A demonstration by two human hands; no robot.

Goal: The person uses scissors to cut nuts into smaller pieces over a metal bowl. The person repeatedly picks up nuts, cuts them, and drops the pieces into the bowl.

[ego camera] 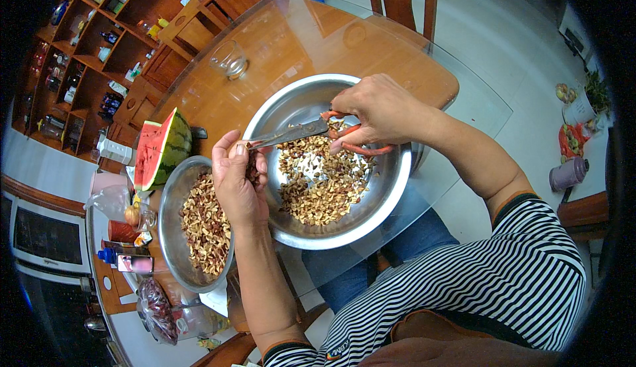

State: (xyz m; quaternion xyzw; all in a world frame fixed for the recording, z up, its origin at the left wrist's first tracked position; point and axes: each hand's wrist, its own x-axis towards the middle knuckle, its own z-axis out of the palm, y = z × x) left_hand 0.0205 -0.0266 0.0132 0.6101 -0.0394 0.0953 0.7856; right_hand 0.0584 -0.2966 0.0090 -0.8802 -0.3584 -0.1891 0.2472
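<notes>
My right hand (375,113) grips the orange-red handles of a pair of scissors (303,132) over a large metal basin (392,203). The blades point left, and their tips touch or lie close to the fingers of my left hand (241,183). Small reddish-brown pieces (253,166), perhaps dried fruit or nuts, are held in my left palm. Many cut, pale and brown pieces (323,203) lie on the basin's floor. Below and left of my left hand, a second metal bowl (171,262) holds a heap of similar pieces (203,233).
A cut watermelon (164,151) stands beyond the smaller bowl. A drinking glass (229,61) is on the glass-topped wooden table (318,34). A phone (135,263), a blue-capped bottle (108,255) and a plastic bag of dark red pieces (156,310) lie at the left.
</notes>
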